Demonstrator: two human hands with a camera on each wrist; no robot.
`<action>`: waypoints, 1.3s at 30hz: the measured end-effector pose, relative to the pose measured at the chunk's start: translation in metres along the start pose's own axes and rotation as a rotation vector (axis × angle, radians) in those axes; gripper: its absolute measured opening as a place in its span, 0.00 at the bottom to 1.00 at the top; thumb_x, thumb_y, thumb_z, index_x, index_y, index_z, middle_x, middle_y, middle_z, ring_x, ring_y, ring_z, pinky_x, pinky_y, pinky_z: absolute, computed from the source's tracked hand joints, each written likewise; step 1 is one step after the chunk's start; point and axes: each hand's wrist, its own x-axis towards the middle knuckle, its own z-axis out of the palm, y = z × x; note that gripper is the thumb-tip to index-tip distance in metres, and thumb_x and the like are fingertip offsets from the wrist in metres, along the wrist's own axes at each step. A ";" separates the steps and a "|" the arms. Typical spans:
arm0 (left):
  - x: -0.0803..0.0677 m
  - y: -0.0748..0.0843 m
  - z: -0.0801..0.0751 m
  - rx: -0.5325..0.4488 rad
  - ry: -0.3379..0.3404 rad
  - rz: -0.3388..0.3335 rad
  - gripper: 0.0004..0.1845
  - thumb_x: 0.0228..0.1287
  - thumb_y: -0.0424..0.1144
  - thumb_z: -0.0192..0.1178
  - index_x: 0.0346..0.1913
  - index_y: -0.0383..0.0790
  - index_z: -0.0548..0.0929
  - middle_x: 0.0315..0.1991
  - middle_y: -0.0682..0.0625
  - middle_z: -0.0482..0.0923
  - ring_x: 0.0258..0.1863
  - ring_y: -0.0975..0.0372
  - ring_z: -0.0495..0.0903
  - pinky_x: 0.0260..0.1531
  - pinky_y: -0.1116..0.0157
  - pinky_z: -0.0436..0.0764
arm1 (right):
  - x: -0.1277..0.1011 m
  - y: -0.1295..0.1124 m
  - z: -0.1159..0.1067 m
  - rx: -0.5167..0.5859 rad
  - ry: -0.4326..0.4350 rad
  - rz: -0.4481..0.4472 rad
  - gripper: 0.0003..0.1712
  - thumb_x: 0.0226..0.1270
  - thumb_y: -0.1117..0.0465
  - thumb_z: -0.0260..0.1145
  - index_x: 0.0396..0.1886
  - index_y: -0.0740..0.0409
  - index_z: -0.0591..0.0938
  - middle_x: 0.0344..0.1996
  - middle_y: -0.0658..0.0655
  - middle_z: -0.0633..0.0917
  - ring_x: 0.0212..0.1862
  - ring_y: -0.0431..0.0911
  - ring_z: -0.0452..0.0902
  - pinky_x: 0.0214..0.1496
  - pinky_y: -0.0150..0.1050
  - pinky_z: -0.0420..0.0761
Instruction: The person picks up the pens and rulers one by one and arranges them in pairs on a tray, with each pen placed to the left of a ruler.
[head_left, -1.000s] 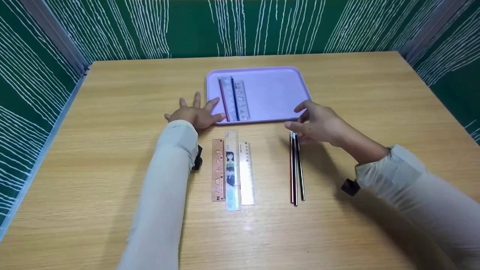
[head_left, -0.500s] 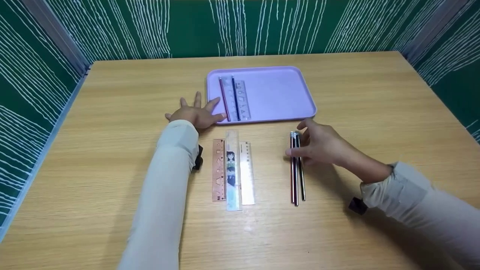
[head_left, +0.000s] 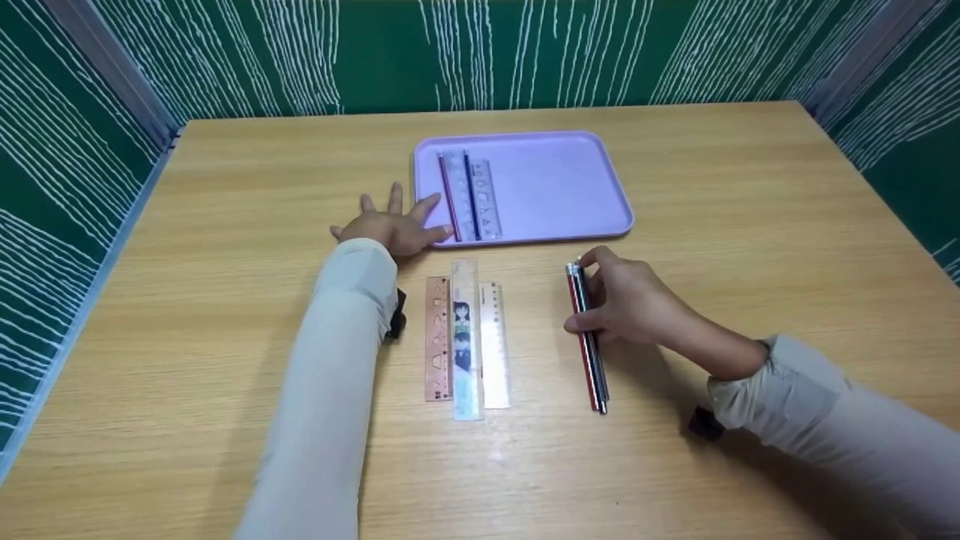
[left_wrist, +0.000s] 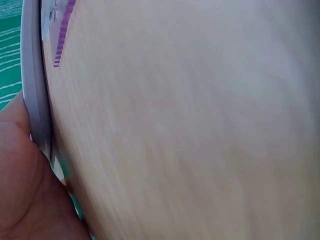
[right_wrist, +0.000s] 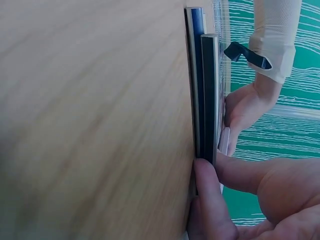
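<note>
Right hand [head_left: 626, 304] is gripping the bundle of pencils [head_left: 587, 341] on the table [head_left: 750, 187]; left hand [head_left: 390, 225] is lying flat, fingers spread, beside the purple tray [head_left: 562, 187].

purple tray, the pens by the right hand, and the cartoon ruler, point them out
purple tray [head_left: 555, 191], head view, bare floor of the tray
pens [head_left: 592, 375], head view, lower part of the bundle
cartoon ruler [head_left: 463, 330], head view, the printed figure

Head view high, facing forward-down over whole table [head_left: 225, 300], wrist views pressed close, skimming the same wood sideways.
</note>
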 end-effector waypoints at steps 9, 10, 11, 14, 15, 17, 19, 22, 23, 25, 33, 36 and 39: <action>0.000 0.000 0.000 0.026 0.001 0.010 0.42 0.65 0.80 0.40 0.76 0.86 0.33 0.81 0.57 0.13 0.77 0.39 0.13 0.63 0.19 0.27 | -0.003 0.002 -0.002 0.070 -0.010 -0.006 0.47 0.54 0.61 0.82 0.68 0.64 0.65 0.50 0.67 0.81 0.38 0.49 0.86 0.33 0.43 0.91; 0.000 0.000 0.000 0.033 0.000 0.010 0.42 0.65 0.80 0.40 0.76 0.86 0.32 0.81 0.57 0.13 0.77 0.39 0.14 0.63 0.19 0.28 | -0.004 0.002 -0.003 0.081 -0.011 -0.005 0.47 0.54 0.61 0.82 0.68 0.64 0.64 0.50 0.68 0.81 0.38 0.49 0.87 0.34 0.43 0.91; 0.001 0.000 0.000 0.042 -0.003 0.011 0.42 0.65 0.80 0.39 0.76 0.86 0.32 0.81 0.57 0.13 0.77 0.39 0.14 0.63 0.19 0.28 | -0.004 0.002 -0.004 0.092 -0.013 -0.001 0.47 0.54 0.61 0.82 0.68 0.64 0.64 0.50 0.68 0.81 0.37 0.50 0.87 0.34 0.43 0.91; 0.001 0.000 -0.001 0.041 -0.002 0.010 0.42 0.65 0.80 0.39 0.76 0.86 0.32 0.81 0.57 0.13 0.78 0.39 0.14 0.62 0.18 0.28 | -0.005 0.003 -0.006 0.122 -0.025 0.022 0.49 0.54 0.60 0.83 0.70 0.63 0.63 0.53 0.69 0.80 0.38 0.50 0.88 0.35 0.45 0.91; 0.001 0.000 -0.001 0.041 0.000 0.009 0.42 0.65 0.80 0.39 0.76 0.86 0.32 0.81 0.57 0.13 0.78 0.39 0.14 0.62 0.19 0.28 | -0.005 0.003 -0.006 0.129 -0.031 0.028 0.49 0.54 0.60 0.83 0.70 0.62 0.63 0.54 0.69 0.79 0.39 0.51 0.88 0.35 0.45 0.91; 0.001 -0.001 0.000 0.039 0.000 0.008 0.42 0.65 0.80 0.39 0.76 0.86 0.32 0.81 0.57 0.13 0.78 0.39 0.14 0.63 0.19 0.28 | -0.005 0.004 -0.007 0.138 -0.045 0.042 0.49 0.55 0.60 0.82 0.71 0.61 0.63 0.56 0.69 0.77 0.40 0.52 0.88 0.36 0.46 0.91; 0.001 -0.001 0.000 0.040 0.002 0.008 0.42 0.65 0.80 0.39 0.76 0.86 0.32 0.81 0.57 0.13 0.78 0.39 0.14 0.62 0.19 0.28 | -0.005 0.005 -0.007 0.143 -0.059 0.053 0.48 0.56 0.60 0.81 0.71 0.60 0.63 0.57 0.69 0.76 0.41 0.53 0.88 0.36 0.46 0.91; 0.001 -0.001 0.000 0.040 0.000 0.007 0.42 0.65 0.80 0.39 0.76 0.86 0.32 0.81 0.57 0.13 0.78 0.39 0.14 0.63 0.19 0.28 | -0.005 0.007 -0.008 0.151 -0.069 0.066 0.47 0.59 0.60 0.80 0.72 0.59 0.63 0.57 0.67 0.75 0.43 0.53 0.87 0.37 0.47 0.91; 0.001 -0.001 0.000 0.038 0.000 0.006 0.42 0.65 0.80 0.39 0.75 0.87 0.32 0.81 0.57 0.13 0.78 0.39 0.14 0.63 0.19 0.28 | -0.005 0.007 -0.008 0.153 -0.069 0.069 0.47 0.59 0.60 0.79 0.72 0.59 0.63 0.57 0.67 0.74 0.43 0.53 0.87 0.37 0.47 0.91; 0.001 -0.001 0.000 0.033 0.001 0.003 0.41 0.65 0.80 0.39 0.75 0.87 0.32 0.81 0.58 0.13 0.78 0.40 0.14 0.63 0.19 0.28 | -0.005 0.008 -0.009 0.162 -0.070 0.073 0.47 0.60 0.60 0.79 0.73 0.59 0.63 0.56 0.66 0.75 0.43 0.52 0.86 0.37 0.47 0.91; 0.002 0.000 0.001 0.036 0.005 0.001 0.41 0.65 0.80 0.39 0.75 0.87 0.32 0.81 0.58 0.13 0.78 0.40 0.14 0.63 0.19 0.28 | -0.004 0.009 -0.010 0.187 -0.069 0.080 0.44 0.62 0.59 0.77 0.73 0.60 0.64 0.52 0.63 0.75 0.41 0.47 0.86 0.38 0.47 0.91; 0.002 -0.001 0.001 0.045 -0.002 0.003 0.42 0.65 0.80 0.39 0.75 0.87 0.32 0.81 0.58 0.13 0.78 0.39 0.14 0.63 0.19 0.29 | -0.004 0.008 -0.010 0.194 -0.071 0.080 0.42 0.64 0.58 0.76 0.72 0.60 0.65 0.53 0.63 0.76 0.40 0.47 0.86 0.37 0.47 0.91; 0.002 -0.001 0.000 0.042 -0.006 0.008 0.42 0.65 0.80 0.39 0.76 0.86 0.32 0.81 0.57 0.13 0.78 0.39 0.14 0.63 0.19 0.28 | -0.003 0.008 -0.010 0.203 -0.083 0.076 0.40 0.65 0.57 0.75 0.72 0.60 0.66 0.53 0.62 0.76 0.40 0.46 0.86 0.37 0.47 0.90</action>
